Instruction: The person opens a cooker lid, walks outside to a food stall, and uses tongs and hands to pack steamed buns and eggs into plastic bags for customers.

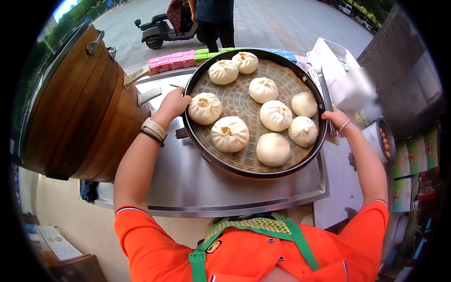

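Observation:
A round steamer tray (244,105) with a dark rim and a woven base is held between my two hands over the steel counter. My left hand (174,103) is closed on its left rim, and my right hand (336,119) grips the right side. Several steamed buns lie on the weave: pleated ones such as the bun (229,134) near the front, and smooth ones such as the bun (273,150) at the front right. A pair of tongs (327,96) lies beside the right rim, close to my right hand.
Stacked wooden steamers (84,108) rise at the left. Coloured small boxes (174,61) line the steel counter's (225,192) far edge. At the right are a white foam box (338,61) and a pot (386,141) with eggs. A person (214,19) stands beyond, near a scooter (164,30).

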`<state>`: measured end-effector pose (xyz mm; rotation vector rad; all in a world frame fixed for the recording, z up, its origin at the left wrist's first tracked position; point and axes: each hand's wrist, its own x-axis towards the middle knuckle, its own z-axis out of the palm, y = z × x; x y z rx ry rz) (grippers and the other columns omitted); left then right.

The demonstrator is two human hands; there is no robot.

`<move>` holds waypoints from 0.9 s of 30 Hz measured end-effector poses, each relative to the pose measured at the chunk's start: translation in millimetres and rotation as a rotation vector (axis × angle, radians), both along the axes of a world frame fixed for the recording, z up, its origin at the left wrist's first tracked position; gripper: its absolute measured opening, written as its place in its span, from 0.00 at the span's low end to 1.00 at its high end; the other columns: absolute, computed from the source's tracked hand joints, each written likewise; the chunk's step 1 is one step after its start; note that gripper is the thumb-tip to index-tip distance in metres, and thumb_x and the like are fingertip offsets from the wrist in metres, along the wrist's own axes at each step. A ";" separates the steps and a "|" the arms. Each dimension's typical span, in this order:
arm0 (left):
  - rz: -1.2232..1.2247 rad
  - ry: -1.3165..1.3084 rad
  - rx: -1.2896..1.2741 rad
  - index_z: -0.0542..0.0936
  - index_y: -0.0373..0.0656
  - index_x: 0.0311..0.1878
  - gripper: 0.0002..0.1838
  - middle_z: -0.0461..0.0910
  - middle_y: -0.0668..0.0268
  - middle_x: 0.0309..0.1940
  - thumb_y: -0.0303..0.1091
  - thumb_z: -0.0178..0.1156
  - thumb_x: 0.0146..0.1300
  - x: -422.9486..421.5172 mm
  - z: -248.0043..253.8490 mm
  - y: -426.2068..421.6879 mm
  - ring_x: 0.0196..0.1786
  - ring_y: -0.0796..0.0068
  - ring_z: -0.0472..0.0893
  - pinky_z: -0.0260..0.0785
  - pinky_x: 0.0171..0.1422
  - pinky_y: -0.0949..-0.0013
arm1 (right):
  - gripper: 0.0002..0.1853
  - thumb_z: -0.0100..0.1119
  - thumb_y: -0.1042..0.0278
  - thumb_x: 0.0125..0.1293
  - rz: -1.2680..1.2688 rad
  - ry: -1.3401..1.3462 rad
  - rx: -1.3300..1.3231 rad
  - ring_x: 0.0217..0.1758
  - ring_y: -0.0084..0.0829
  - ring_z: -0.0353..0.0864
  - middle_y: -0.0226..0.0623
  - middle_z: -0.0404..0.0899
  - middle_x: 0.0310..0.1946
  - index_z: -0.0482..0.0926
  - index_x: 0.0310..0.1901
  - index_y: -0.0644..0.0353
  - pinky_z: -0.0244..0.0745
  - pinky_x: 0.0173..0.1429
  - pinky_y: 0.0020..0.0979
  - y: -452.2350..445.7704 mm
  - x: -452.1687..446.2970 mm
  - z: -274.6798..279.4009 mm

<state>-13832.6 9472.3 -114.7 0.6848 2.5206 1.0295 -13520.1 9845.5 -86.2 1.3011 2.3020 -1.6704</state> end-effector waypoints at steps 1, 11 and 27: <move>-0.027 0.125 0.013 0.75 0.31 0.38 0.19 0.77 0.46 0.31 0.38 0.48 0.49 -5.6 -10.6 -6.0 0.37 0.53 0.77 0.68 0.43 0.61 | 0.23 0.57 0.62 0.47 -0.010 0.027 0.053 0.19 0.24 0.72 0.35 0.74 0.25 0.68 0.45 0.64 0.68 0.15 0.33 -5.4 0.2 -3.4; 0.029 0.039 0.019 0.71 0.29 0.49 0.25 0.77 0.45 0.34 0.39 0.49 0.51 -16.0 0.5 -15.6 0.34 0.58 0.79 0.69 0.39 0.67 | 0.35 0.61 0.51 0.46 0.052 0.096 0.403 0.34 0.33 0.77 0.45 0.76 0.36 0.64 0.51 0.67 0.72 0.31 0.32 -6.5 -4.1 -29.5; 0.214 -0.279 0.507 0.70 0.41 0.52 0.19 0.74 0.66 0.43 0.44 0.44 0.65 61.4 -43.2 -101.8 0.41 0.79 0.74 0.67 0.41 0.76 | 0.32 0.67 0.53 0.44 0.691 0.357 0.644 0.28 0.31 0.76 0.36 0.74 0.27 0.67 0.49 0.61 0.71 0.32 0.31 -186.3 68.3 8.7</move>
